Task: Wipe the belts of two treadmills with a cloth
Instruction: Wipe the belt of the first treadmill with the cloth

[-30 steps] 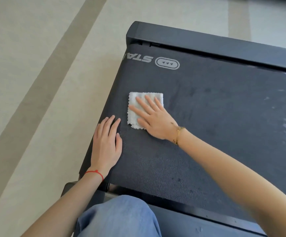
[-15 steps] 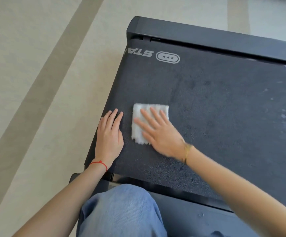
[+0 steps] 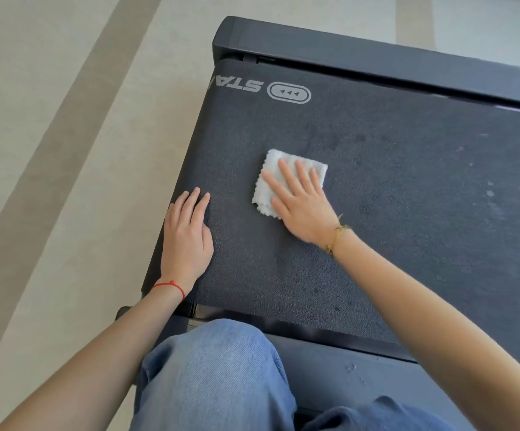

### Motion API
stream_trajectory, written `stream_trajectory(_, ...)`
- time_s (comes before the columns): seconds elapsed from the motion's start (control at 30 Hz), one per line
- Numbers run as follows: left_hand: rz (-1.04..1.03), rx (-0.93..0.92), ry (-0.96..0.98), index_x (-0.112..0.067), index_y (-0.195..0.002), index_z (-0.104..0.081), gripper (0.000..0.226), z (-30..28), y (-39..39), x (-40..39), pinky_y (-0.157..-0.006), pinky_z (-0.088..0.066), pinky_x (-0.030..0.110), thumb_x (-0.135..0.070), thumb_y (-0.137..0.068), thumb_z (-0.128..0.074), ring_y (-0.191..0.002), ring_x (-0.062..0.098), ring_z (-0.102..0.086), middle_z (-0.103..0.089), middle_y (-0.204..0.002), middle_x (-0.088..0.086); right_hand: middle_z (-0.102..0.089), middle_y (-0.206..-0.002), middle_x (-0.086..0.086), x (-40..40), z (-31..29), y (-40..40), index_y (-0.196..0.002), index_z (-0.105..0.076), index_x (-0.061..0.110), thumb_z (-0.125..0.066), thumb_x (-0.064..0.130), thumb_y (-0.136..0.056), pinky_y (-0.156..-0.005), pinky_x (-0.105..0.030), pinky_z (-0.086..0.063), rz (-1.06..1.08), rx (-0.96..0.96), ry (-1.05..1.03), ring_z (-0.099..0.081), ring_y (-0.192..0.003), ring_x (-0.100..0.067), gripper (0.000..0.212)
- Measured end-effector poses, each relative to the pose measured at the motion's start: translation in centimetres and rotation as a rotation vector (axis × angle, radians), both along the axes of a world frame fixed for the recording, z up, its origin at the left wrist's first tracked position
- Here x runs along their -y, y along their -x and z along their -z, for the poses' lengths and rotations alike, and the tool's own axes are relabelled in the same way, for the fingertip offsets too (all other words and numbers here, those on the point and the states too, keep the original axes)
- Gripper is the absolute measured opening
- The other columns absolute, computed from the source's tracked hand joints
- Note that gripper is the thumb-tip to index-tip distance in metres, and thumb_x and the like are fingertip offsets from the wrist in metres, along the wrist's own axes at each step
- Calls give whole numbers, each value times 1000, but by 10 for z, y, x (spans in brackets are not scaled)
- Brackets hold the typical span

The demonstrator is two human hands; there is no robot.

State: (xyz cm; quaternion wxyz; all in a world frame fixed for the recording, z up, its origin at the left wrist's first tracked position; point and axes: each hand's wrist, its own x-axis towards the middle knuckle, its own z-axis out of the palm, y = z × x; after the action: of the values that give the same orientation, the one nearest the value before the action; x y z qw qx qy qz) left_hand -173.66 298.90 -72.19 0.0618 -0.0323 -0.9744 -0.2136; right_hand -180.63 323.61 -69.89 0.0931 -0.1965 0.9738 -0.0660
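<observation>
The right hand (image 3: 302, 203) lies flat with fingers spread on the white cloth (image 3: 272, 181), in the middle of the treadmill belt (image 3: 407, 197). At eight o'clock from it, the left hand (image 3: 187, 241) rests flat, fingers together.

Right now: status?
Right hand flat, pressing white cloth on belt. Left hand flat on belt edge. Nothing blocking.

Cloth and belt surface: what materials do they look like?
Cloth: looks like white microfibre or terry, matte; fluffy pile and wavy cut edges show. Belt: dark rubber or PVC, likely, matte; fine pebbled grain, printed pale logo, pale smudges at the right.
</observation>
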Motion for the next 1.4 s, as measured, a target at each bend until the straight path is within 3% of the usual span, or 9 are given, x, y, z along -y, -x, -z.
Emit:
stream_trajectory(0.13,-1,-7,2,-1,-144,-49,52,1,1,0,-118,-30,55,-7,-93,-37,-143,38,-37,-44,-153,17,-7,-165,-10,14,9,-87,-158,-11,30,-25,38,-106,-121,-58,-9,-323,-67,28,-4,-151,-41,55)
stream_trajectory(0.27,1,-4,27,-2,-144,-49,50,2,2,0,-118,-30,53,-15,-97,-38,-142,37,-37,-44,-153,17,1,-167,0,1,11,-113,-157,-5,36,-22,45,-107,-124,-51,-6,-413,17,76,4,-153,-30,54)
stream_trajectory(0.4,-1,42,88,-3,-145,-46,53,1,2,-2,-119,-29,52,-28,-99,-42,-144,37,-35,-41,-154,17,-7,-165,-9,-28,7,-36,-158,-12,29,-25,38,-107,-122,-54,-6,-160,-31,-14,-4,-151,-39,53)
stream_trajectory(0.53,-29,56,135,-7,-143,-47,51,-6,9,-11,-117,-31,54,-33,-99,-46,-141,36,-37,-44,-148,17,0,-166,-8,-31,-5,37,-158,-10,32,-23,37,-107,-121,-52,3,224,41,58,4,-151,-39,53)
stream_trajectory(0.8,84,18,106,-8,-143,-48,45,-10,63,-50,-119,-28,55,-16,-99,-48,-144,33,-35,-43,-151,14,3,-166,2,-31,8,-29,-157,-1,37,-17,41,-108,-123,-44,8,-156,18,79,10,-152,-27,52)
stream_trajectory(0.93,88,54,118,-11,-143,-49,44,-1,81,-65,-121,-24,56,-18,-100,-47,-145,33,-35,-43,-153,14,-2,-166,-10,-81,11,47,-158,-7,27,-22,34,-108,-121,-55,-6,138,-44,-24,-1,-151,-39,53)
stream_trajectory(1.07,47,23,140,-13,-142,-50,43,6,83,-70,-121,-23,58,-21,-100,-44,-144,33,-37,-44,-151,13,3,-166,-9,-71,8,130,-158,-7,32,-18,39,-107,-120,-55,5,388,38,64,6,-150,-41,53)
stream_trajectory(1.23,51,-8,132,-14,-142,-49,48,7,82,-68,-122,-23,56,-26,-99,-32,-144,30,-37,-45,-150,10,-6,-166,-8,-20,15,101,-158,-11,29,-21,36,-107,-121,-55,0,115,-47,38,-2,-150,-41,53)
stream_trajectory(1.4,62,-9,121,-13,-143,-49,45,7,80,-66,-122,-21,57,-22,-100,-38,-144,31,-36,-44,-152,11,-10,-166,-5,-60,16,84,-158,-14,29,-20,37,-106,-122,-50,-6,-18,-60,35,-8,-151,-36,52)
